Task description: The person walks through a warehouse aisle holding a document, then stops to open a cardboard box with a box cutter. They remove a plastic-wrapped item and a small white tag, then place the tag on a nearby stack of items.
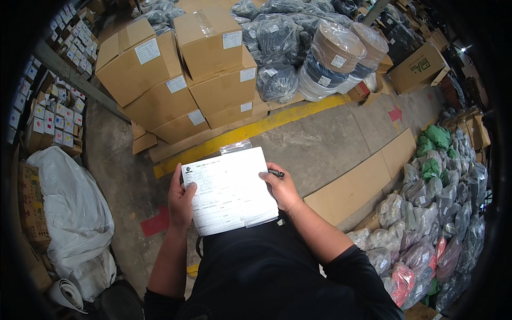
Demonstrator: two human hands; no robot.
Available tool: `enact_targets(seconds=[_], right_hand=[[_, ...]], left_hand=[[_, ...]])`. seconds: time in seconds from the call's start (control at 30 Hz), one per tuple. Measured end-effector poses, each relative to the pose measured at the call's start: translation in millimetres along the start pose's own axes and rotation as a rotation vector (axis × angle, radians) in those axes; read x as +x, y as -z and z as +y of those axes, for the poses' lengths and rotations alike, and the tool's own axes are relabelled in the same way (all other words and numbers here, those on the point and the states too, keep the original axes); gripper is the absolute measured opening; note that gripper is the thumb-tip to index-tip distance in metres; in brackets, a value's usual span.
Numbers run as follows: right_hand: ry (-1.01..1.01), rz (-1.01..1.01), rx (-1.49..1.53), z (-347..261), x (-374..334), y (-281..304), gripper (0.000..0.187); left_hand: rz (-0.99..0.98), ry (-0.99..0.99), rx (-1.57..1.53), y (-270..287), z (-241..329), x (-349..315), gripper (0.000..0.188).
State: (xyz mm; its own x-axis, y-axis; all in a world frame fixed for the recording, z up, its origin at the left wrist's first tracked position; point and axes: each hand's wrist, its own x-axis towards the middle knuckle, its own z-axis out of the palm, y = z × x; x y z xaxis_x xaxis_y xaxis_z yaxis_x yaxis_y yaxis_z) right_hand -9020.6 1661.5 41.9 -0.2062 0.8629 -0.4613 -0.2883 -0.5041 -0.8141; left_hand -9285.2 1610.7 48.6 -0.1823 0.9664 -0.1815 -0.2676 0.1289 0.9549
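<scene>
a person in black clothing (pixel 245 272) holds a white printed form (pixel 229 197), with further sheets under it, in front of the body above a concrete floor (pixel 306 140). the hands are partly closed on it from either side: the left hand (pixel 183 197) grips the form's left edge, thumb on top and fingers mostly hidden behind, while the right hand (pixel 281 189) pinches the right edge, a black pen (pixel 276 173) also in its grasp. blue handwriting fills the form's upper left part, and a clear plastic bag (pixel 236 146) sticks out past its far edge. beyond the form run a yellow floor line (pixel 288 118) and stacked cardboard boxes (pixel 210 56); right of it lie a flat cardboard sheet (pixel 362 178) and, farther out, heaped plastic-wrapped bundles (pixel 421 218). left of the form are a red floor marking (pixel 154 223) and, farther left, white plastic sheeting (pixel 74 213).
</scene>
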Motion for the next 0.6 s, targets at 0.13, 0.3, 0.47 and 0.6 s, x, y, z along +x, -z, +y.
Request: enact_targets(seconds=[0.13,0.3,0.47,0.6], right_hand=[[0.019,0.019,0.012,3,0,-1,0.026],[0.036,0.078,0.060,-3,0,-2,0.025],[0.170,0.057,0.104,-22,4,-5,0.023],[0.194,0.041,0.119,-34,8,-12,0.022]], left_hand=[[0.037,-0.031,-0.018,-3,0,1,0.058],[0.034,0.202,-0.279,1,-4,-2,0.037],[-0.066,0.197,-0.222,-1,-4,-5,0.026],[-0.059,0.120,-0.247,-3,3,-1,0.026]])
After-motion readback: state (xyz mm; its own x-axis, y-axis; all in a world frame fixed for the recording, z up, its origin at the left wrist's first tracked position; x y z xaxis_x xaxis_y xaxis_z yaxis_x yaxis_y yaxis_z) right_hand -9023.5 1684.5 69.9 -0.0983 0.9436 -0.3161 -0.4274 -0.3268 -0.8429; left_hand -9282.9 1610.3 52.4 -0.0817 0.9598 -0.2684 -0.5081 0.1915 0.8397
